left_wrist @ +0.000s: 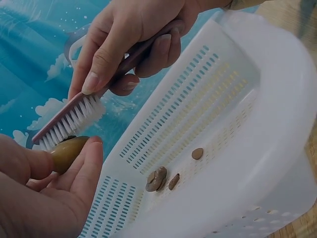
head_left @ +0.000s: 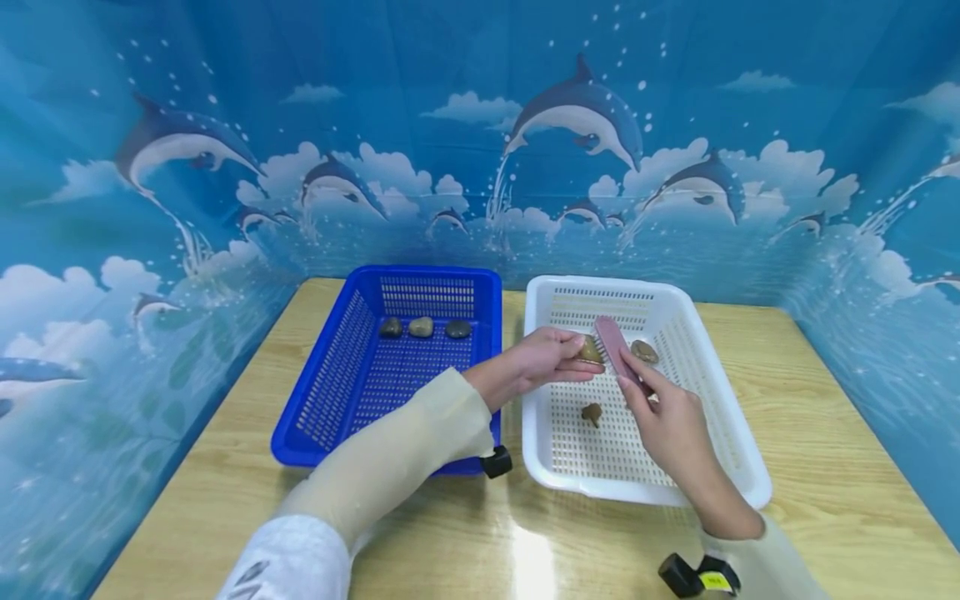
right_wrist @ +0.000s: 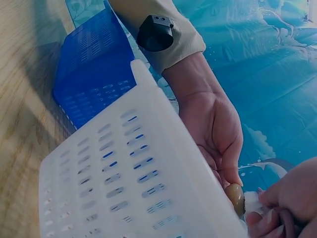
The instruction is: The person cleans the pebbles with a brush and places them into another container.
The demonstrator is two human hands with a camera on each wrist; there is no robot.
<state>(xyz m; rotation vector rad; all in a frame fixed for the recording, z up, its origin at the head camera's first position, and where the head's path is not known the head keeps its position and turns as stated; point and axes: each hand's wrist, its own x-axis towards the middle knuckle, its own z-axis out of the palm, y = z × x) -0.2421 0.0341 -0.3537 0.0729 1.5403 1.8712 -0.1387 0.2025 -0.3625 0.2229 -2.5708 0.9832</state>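
Over the white basket (head_left: 534, 433), my left hand (head_left: 542, 358) holds a yellowish-brown stone (left_wrist: 69, 156) between thumb and fingers. My right hand (head_left: 671, 425) grips the handle of a pink brush (head_left: 611, 337). In the left wrist view, the white bristles (left_wrist: 84, 116) point down onto the stone, with a dark patch showing beside them on its top. The right wrist view has the stone (right_wrist: 236, 199) at the left fingertips, bristles right against it. Inside the white basket lie another brownish stone (head_left: 644, 352) and a small irregular brown lump (head_left: 592, 414).
To the left, a blue basket (head_left: 300, 442) contains three stones: a dark one (head_left: 390, 327), a tan one (head_left: 421, 327) and a blackish one (head_left: 457, 329). Both baskets stand on a wooden table (head_left: 806, 400). A dolphin-print backdrop (head_left: 465, 167) encloses the back and sides.
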